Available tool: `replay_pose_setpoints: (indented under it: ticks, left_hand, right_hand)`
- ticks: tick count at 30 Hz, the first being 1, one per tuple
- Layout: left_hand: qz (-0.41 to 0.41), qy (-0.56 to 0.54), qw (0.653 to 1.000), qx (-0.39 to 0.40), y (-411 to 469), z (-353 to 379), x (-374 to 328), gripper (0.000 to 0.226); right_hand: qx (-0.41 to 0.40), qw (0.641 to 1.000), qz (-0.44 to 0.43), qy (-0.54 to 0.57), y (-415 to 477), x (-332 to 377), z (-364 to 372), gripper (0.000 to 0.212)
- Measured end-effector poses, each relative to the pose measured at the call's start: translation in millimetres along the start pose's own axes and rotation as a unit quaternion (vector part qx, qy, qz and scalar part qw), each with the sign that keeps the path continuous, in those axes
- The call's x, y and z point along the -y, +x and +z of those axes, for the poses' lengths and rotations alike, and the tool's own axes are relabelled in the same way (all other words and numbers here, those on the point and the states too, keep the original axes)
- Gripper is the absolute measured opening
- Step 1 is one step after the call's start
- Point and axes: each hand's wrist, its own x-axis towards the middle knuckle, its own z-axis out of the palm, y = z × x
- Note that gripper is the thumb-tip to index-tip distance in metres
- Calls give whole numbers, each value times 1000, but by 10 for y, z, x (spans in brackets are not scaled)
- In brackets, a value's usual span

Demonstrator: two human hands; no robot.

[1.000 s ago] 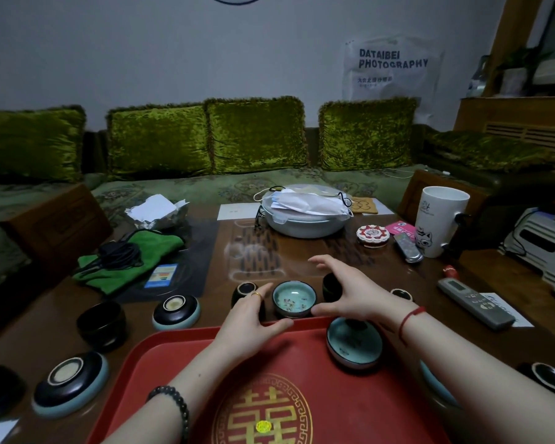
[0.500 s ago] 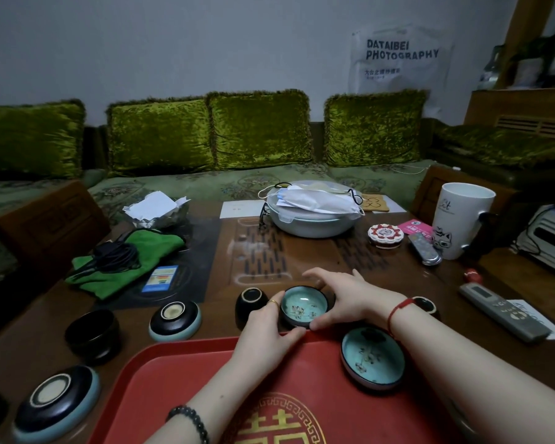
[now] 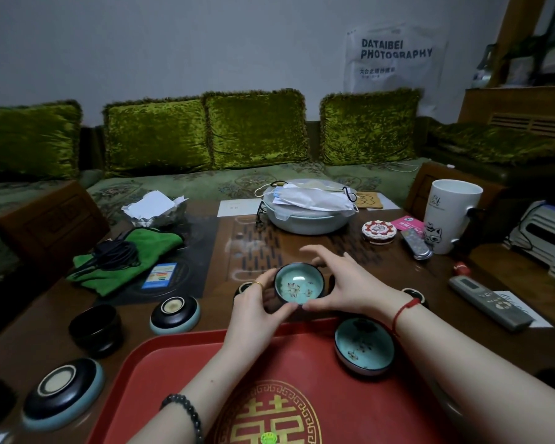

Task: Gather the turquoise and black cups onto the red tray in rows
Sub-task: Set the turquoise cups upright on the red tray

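Note:
A turquoise-lined black cup is held between my left hand and my right hand, just beyond the far rim of the red tray. It looks raised and tilted towards me. A second turquoise cup stands on the tray at its far right. Upturned black and turquoise cups lie on the table at left and near left. An upright black cup stands between them. Small black cups are partly hidden behind my hands and my right wrist.
A lidded bowl with a face mask stands mid-table. A white mug, two remotes and a red-white coaster are at right. A green cloth with cables lies left. A green sofa is behind the table.
Both hands closed around the turquoise cup on the table and raised it, tilting it towards me. The view has dipped a little towards the table.

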Motion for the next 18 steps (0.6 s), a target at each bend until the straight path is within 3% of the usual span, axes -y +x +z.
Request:
replay_pose_setpoints:
  ticks: [7,18]
  left_hand:
    - [3,-76,997,-19,-120,-127,-287,73]
    - [-1,-147,989,18,-665,-107,-807,75]
  right_hand:
    - [-60,993,-9,103,-325,144,-188,89]
    - [-131,980,-4,151,-1197,370,-374,84]
